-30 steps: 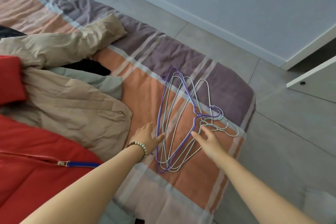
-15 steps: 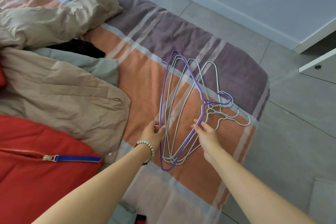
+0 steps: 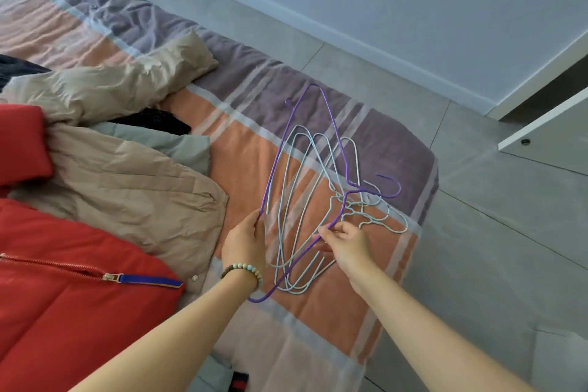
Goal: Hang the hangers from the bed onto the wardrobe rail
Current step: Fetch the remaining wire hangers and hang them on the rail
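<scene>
A: Where are the hangers?
B: On the bed (image 3: 241,143), near its end, beside the tan coat (image 3: 127,175). The purple hanger (image 3: 332,124) is on top of the pale blue hangers (image 3: 355,153).
A: And the hands?
B: Both are on the purple one. The left hand (image 3: 246,243) has its fingers curled round the long side. The right hand (image 3: 348,247) is pinching the slanted wire.
</scene>
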